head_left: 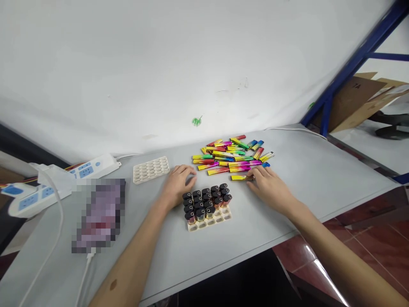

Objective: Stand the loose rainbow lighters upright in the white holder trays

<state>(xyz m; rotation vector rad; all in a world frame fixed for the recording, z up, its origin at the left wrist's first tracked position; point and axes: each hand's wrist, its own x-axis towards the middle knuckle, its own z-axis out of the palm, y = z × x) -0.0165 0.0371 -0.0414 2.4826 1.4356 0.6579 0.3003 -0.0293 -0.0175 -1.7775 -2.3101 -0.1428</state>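
Observation:
My right hand (264,184) is closed at the front of a pile of shiny, flat, multicoloured tubes (220,154), its fingers on the end of a yellow metallic tube (238,178). Resting on the table, my left hand (179,183) has its fingers curved and its thumb apart, with nothing visible in it. Between my forearms stands a cream tray (211,222) with oval holes. Several upright pieces with black caps (207,197) fill its back rows, while front holes show bare.
An identical cream tray (151,169) lies left of my left hand. Further left are a pixelated phone-like object (100,213) with a white cable (83,273) and white power strips (86,171). A wall rises behind the grey table (255,234). Blue rack posts (326,113) and cardboard boxes (358,102) stand right.

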